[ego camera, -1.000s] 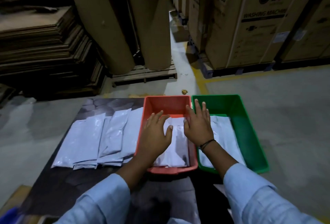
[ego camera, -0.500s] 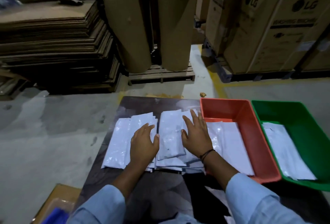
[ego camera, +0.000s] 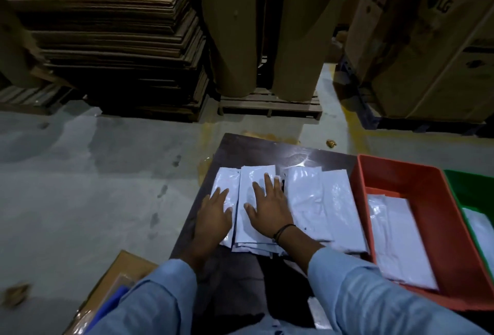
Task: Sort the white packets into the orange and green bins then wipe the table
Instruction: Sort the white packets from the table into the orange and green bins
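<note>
Back from the orange plastic bin [ego camera: 395, 177] and green plastic bin [ego camera: 470, 190] to the overlapping pile of glossy white flat packets [ego camera: 315, 201] toward the dark tabletop's [ego camera: 240, 153] far-left corner. Pressing flat on it with left hand [ego camera: 213, 217] and right hand [ego camera: 270, 211], fingers straight, nothing gripped. Signals another pick, with many crinkled packets unsorted and wiping not yet due.

Dark, glossy tabletop [ego camera: 254, 151] here, with a spread of overlapping white packets [ego camera: 312, 201] lying flat across it toward 11 o'clock. At 3 o'clock of that spread sits the orange bin [ego camera: 433, 201], just beside the packets. The green bin [ego camera: 473, 190] stands against its 3 o'clock side, partly out of view.
</note>
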The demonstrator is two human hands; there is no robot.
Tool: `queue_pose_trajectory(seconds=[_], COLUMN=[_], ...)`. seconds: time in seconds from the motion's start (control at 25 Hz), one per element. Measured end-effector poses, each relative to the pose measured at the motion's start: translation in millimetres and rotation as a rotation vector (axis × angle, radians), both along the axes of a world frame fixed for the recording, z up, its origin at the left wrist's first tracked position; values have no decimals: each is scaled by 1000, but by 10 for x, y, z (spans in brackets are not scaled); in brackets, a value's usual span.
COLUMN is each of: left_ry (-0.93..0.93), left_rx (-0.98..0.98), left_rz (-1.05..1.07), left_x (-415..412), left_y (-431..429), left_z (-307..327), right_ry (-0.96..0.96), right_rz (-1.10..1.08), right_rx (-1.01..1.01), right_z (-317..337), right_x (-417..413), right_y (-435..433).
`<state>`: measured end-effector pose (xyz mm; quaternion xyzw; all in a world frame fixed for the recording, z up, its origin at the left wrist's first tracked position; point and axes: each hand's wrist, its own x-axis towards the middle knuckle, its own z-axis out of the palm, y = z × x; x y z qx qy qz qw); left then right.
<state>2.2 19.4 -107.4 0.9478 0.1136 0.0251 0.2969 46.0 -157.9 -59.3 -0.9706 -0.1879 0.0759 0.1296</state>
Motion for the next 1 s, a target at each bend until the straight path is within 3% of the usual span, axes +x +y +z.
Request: queue_pose_trajectory(seconds=[0.2,0.44,0.72,0.88,1.0], left_ry=[141,140,125,273,277], left_rx=[59,135,176,236,295], left_rz=[-48,-67,-55,-118,-122], left_x=[10,-81,306,464,397], left_y=[96,117,72,62,22], left_z=[-96,-52,98,87,74], right_ry=[103,61,115,159,142], right_rz=[-33,-79,-202,-138,-108], right_rx=[-33,-130,-63,-154,-176], right_z=[-106,-397,-322,-319,-316], right_x=[125,-68,-57,-38,-62], right_y=[269,174,180,186,142])
